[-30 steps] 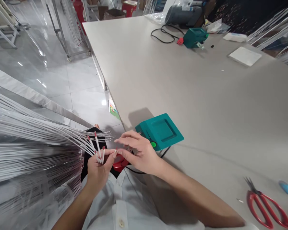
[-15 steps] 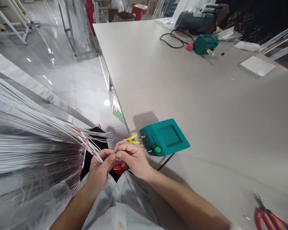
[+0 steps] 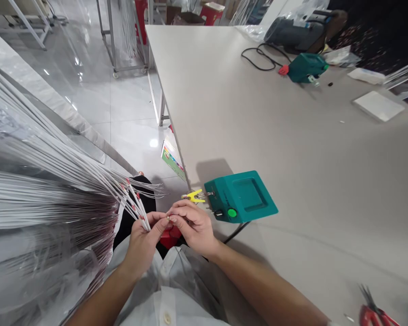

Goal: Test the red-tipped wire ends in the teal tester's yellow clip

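My left hand (image 3: 143, 240) is closed round the ends of several thin white cables (image 3: 138, 207) with red marks, which fan out from a big bundle (image 3: 37, 199) on my left. My right hand (image 3: 193, 224) meets it fingertip to fingertip and pinches the tip of one cable. Just beyond my right hand, a teal box (image 3: 240, 195) with a green button sits at the table's near edge, and a yellow clip (image 3: 194, 195) sticks out of its left side. A red object (image 3: 172, 235) shows below my hands, partly hidden.
The grey table (image 3: 275, 127) stretches ahead. A second teal box (image 3: 306, 67) with a black cord, a dark machine (image 3: 292, 31) and a white pad (image 3: 378, 105) lie at the far side. Red scissors (image 3: 377, 310) are at the lower right. A glossy floor and metal racks are to the left.
The view has shifted a little. My right hand drew back from the teal box to my left hand and pinched a cable end; the yellow clip came into sight.
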The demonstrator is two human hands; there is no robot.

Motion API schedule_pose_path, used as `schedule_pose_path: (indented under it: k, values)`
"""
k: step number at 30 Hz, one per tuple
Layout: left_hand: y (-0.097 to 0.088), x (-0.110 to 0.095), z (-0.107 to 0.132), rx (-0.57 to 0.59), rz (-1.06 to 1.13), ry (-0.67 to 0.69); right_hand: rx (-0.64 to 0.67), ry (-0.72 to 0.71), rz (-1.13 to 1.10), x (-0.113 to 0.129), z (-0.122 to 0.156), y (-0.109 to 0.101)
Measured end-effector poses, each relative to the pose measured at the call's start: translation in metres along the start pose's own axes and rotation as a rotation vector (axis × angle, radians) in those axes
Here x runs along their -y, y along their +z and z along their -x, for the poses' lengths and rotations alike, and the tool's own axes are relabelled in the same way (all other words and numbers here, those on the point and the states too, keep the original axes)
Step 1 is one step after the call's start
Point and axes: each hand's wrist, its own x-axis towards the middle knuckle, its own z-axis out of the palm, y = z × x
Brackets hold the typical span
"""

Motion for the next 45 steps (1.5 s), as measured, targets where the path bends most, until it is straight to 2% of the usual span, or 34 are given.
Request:
schedule_pose_path:
  k: [8, 15, 19, 21, 26, 29, 31, 33, 38, 42, 45]
  values:
    - [0.006, -0.002, 0.006, -0.091, -0.188, 0.065, -0.032, -0.086, 0.18, 0.0, 0.001, -0.003]
    - [0.002, -0.011, 0.01, -0.094, -0.318, 0.065, -0.009, -0.053, 0.089, -0.003, 0.0, -0.003]
    - [0.005, -0.018, 0.011, -0.16, -0.471, 0.13, -0.002, -0.015, 0.097, -0.001, 0.001, 0.0]
    - [0.007, -0.018, 0.012, -0.191, -0.49, 0.138, 0.004, -0.075, 0.182, 0.0, 0.001, -0.001]
    - [0.015, -0.008, 0.008, -0.222, -0.38, 0.152, 0.054, -0.434, 0.639, 0.001, -0.002, -0.01]
    - [0.019, -0.005, 0.002, -0.256, -0.306, 0.151, 0.1, -0.491, 0.754, 0.002, -0.005, -0.015]
    - [0.019, -0.007, -0.002, -0.273, -0.28, 0.156, 0.137, -0.441, 0.704, 0.004, -0.007, -0.017]
    - [0.018, -0.011, -0.004, -0.269, -0.265, 0.184, 0.148, -0.346, 0.563, 0.009, -0.008, -0.019]
    - [0.017, -0.022, -0.001, -0.246, -0.349, 0.234, 0.011, -0.081, 0.218, 0.021, -0.013, -0.021]
    - [0.02, -0.023, 0.003, -0.209, -0.408, 0.255, 0.029, 0.127, 0.089, 0.027, -0.019, -0.017]
    - [0.02, -0.022, 0.003, -0.169, -0.426, 0.247, 0.055, 0.174, 0.055, 0.027, -0.024, -0.014]
